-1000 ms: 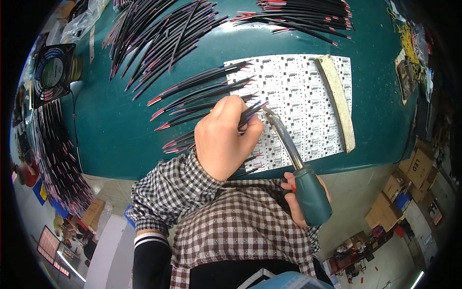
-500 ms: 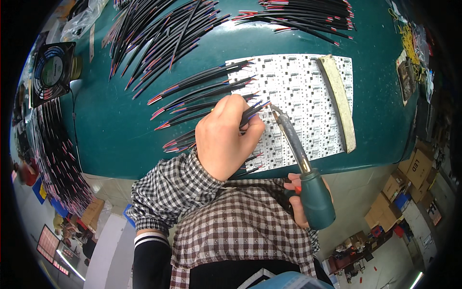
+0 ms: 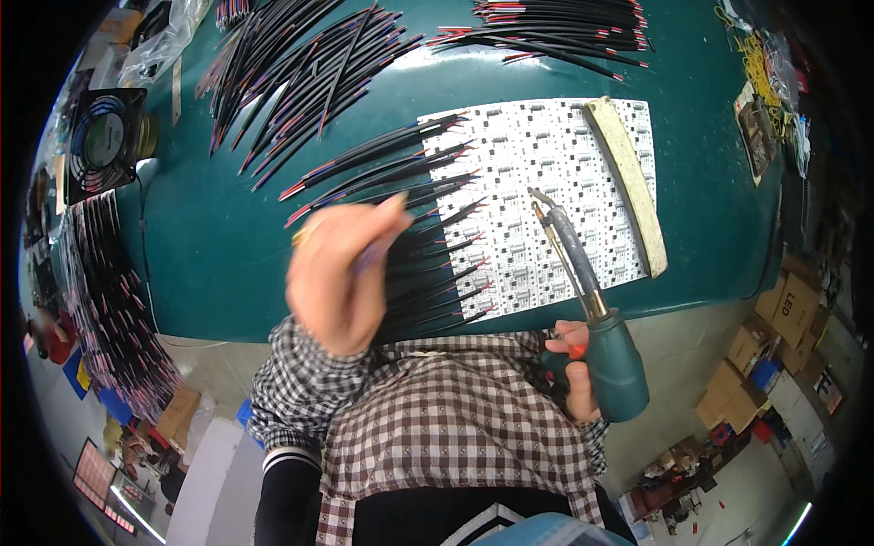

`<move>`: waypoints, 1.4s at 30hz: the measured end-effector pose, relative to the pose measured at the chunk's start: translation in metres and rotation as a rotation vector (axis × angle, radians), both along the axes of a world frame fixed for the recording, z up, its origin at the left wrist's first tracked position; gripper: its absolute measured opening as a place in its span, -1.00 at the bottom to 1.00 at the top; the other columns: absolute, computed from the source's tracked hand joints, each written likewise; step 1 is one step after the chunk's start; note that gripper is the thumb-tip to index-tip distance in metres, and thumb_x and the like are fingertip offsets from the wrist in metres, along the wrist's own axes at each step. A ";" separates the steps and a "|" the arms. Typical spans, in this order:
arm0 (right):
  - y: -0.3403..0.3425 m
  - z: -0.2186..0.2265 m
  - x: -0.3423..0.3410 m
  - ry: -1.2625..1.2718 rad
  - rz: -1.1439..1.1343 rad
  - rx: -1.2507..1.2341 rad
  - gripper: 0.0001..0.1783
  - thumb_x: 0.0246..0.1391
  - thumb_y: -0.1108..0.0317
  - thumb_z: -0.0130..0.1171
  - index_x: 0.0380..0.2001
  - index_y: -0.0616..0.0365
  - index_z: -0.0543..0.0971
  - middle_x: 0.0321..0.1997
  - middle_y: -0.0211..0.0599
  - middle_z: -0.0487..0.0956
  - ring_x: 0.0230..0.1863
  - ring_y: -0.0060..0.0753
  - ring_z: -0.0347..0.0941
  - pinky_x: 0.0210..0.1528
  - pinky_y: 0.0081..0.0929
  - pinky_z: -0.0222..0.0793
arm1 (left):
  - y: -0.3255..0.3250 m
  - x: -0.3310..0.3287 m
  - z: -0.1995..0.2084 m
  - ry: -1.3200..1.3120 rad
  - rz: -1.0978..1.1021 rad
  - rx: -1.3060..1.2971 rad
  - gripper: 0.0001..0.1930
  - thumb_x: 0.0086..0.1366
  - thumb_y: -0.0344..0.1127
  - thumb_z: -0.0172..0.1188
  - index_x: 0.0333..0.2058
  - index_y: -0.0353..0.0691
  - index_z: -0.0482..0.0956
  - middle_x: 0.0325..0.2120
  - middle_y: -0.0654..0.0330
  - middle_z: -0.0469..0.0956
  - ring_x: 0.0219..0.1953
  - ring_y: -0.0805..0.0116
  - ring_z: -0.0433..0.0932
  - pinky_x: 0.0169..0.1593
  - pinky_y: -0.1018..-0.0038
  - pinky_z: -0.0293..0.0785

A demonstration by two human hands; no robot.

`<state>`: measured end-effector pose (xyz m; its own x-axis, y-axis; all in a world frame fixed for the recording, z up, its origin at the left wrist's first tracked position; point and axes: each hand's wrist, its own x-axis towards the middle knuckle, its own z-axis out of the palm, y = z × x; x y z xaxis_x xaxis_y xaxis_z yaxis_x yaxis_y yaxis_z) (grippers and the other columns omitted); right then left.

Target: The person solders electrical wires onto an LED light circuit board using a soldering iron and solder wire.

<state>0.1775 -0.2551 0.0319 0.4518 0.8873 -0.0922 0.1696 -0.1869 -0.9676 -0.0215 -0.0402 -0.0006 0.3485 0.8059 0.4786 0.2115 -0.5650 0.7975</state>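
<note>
My right hand (image 3: 583, 393) grips a soldering iron (image 3: 619, 369) by its dark green handle, with a finger at a red trigger. The iron's metal tip (image 3: 539, 207) hovers over a white sheet of circuit boards (image 3: 510, 155) patterned with small dark parts. Left of the sheet, my left hand (image 3: 339, 278) is raised above the cables and smeared by motion, its fingers bent. A bluish streak shows at its palm, but I cannot make out what it is. Several black cables (image 3: 373, 150) with red, blue and white wire ends lie with their tips along the sheet's left edge.
A pale curved bar (image 3: 628, 187) rests across the sheet's right side. Piles of black cables (image 3: 319, 64) and another bundle (image 3: 564, 27) lie at the back of the green table (image 3: 209, 246). A small fan (image 3: 102, 141) stands at left, near hanging cables (image 3: 109, 300). Yellow wire (image 3: 760, 68) lies at right.
My left hand has moved left, off the cable ends at the sheet. The soldering iron has shifted slightly right and down, away from those ends.
</note>
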 end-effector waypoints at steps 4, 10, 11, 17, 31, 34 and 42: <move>0.003 -0.006 0.002 0.087 0.012 0.100 -0.47 0.03 0.33 0.39 -0.02 0.41 0.43 -0.07 0.03 0.51 -0.02 -0.06 0.55 -0.11 -0.27 0.64 | -0.008 -0.024 -0.030 -0.086 -0.042 -0.008 -0.50 0.23 -0.71 0.04 0.17 -0.35 0.36 -0.31 0.03 0.62 -0.33 0.23 0.57 -0.23 0.40 0.50; 0.003 -0.004 0.000 0.005 -0.007 0.023 -0.53 0.22 0.22 0.05 -0.04 0.50 0.40 -0.09 0.04 0.46 -0.05 -0.06 0.50 -0.17 -0.35 0.60 | -0.007 -0.005 0.039 -0.152 0.048 -0.611 -0.76 0.39 -0.48 0.05 -0.03 -0.44 0.48 -0.27 0.15 0.55 -0.30 0.47 0.51 -0.26 0.62 0.40; 0.003 -0.004 0.001 0.028 -0.019 0.026 -0.52 0.21 0.22 0.06 -0.04 0.50 0.40 -0.10 0.05 0.46 -0.03 -0.06 0.49 -0.17 -0.35 0.60 | -0.004 -0.003 0.039 0.024 -0.096 -0.441 -0.78 0.34 -0.51 0.09 -0.06 -0.44 0.50 -0.27 0.14 0.54 -0.29 0.43 0.50 -0.23 0.59 0.39; -0.008 -0.008 0.001 0.161 -0.052 0.029 -0.39 0.07 0.29 0.36 0.08 0.38 0.36 0.03 0.05 0.49 0.08 -0.12 0.49 0.00 -0.27 0.58 | -0.002 0.038 -0.003 0.162 -0.218 -0.550 -0.75 0.12 -0.54 0.32 -0.20 -0.38 0.56 -0.38 0.16 0.53 -0.36 0.46 0.45 -0.25 0.50 0.38; 0.058 -0.008 0.006 0.100 0.002 0.200 -0.13 0.18 -0.04 0.18 0.29 0.45 0.18 0.28 0.19 0.30 0.28 0.03 0.31 0.20 -0.23 0.41 | 0.000 0.024 0.010 0.050 -0.577 -0.804 -0.82 0.35 -0.44 0.13 -0.12 -0.38 0.55 -0.39 0.23 0.38 -0.45 0.53 0.40 -0.35 0.55 0.37; 0.096 -0.005 0.005 0.233 0.161 0.055 -0.16 0.05 0.13 0.40 0.28 0.31 0.28 0.38 0.00 0.25 0.27 -0.30 0.31 0.20 -0.44 0.36 | -0.003 0.028 0.008 0.055 -0.603 -0.899 -0.80 0.34 -0.42 0.14 -0.12 -0.40 0.54 -0.38 0.21 0.40 -0.40 0.48 0.42 -0.30 0.52 0.39; 0.086 -0.005 0.002 0.083 0.053 0.124 0.02 0.13 -0.22 0.17 0.36 0.33 0.08 0.39 0.12 0.20 0.42 0.03 0.13 0.35 -0.08 0.19 | 0.003 0.026 0.010 -0.113 -0.392 -0.870 -0.79 0.32 -0.44 0.17 -0.11 -0.39 0.55 -0.41 0.31 0.51 -0.47 0.69 0.36 -0.39 0.69 0.32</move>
